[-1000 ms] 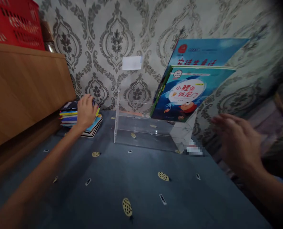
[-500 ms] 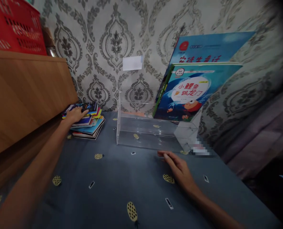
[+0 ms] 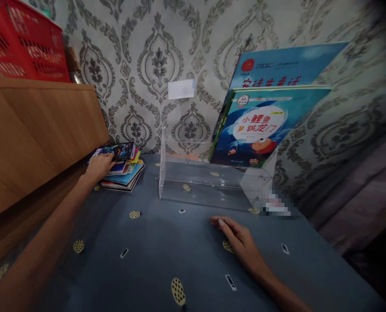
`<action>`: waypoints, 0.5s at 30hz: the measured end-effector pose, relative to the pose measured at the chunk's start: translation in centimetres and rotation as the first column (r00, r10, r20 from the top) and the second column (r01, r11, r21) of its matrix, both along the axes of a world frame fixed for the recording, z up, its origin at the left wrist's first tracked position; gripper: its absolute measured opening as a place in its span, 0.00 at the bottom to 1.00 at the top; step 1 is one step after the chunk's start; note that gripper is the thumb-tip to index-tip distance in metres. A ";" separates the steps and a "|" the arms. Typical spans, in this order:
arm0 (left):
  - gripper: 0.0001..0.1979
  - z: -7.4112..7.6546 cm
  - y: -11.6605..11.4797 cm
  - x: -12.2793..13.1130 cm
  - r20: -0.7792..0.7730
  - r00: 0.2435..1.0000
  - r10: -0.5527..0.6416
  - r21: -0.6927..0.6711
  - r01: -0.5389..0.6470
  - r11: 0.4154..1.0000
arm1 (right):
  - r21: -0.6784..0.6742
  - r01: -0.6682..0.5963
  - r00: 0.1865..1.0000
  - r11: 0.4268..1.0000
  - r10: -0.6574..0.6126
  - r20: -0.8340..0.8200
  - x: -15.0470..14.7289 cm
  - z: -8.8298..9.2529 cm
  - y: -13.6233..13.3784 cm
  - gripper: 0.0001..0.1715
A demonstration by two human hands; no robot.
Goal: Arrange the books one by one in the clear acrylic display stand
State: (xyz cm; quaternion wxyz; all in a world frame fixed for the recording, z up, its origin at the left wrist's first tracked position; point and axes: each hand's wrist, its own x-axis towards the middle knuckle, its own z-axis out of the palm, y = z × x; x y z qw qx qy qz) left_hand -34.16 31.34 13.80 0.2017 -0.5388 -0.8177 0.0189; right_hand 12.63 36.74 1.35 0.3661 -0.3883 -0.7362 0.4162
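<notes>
At the stack (image 3: pixel 124 178), the left hand (image 3: pixel 98 166) touches the top book (image 3: pixel 122 151), its grip unclear; the right hand (image 3: pixel 240 240) is half-open.

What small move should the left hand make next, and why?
I'd likely firm up the left hand's hold on the dark top book and ease it off the stack: the hand rests on that book, no other book covers it, and the clear rack shows room left of the fish-cover book.
</notes>
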 end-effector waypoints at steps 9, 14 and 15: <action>0.23 -3.5 -5.2 2.5 0.029 0.993 -0.112 0.005 0.112 0.994 | 0.010 -0.037 0.999 0.999 0.037 -0.004 0.2 0.3 -0.2 0.36; 0.26 -9.5 -11.2 4.7 0.175 0.938 -0.300 -0.012 0.306 0.952 | 0.000 -0.037 0.999 0.999 0.037 0.001 0.1 0.2 -0.3 0.33; 0.26 -10.4 -12.4 5.2 0.208 0.919 -0.336 -0.028 0.349 0.937 | -0.002 -0.035 0.999 0.999 0.035 -0.001 0.1 0.1 -0.3 0.32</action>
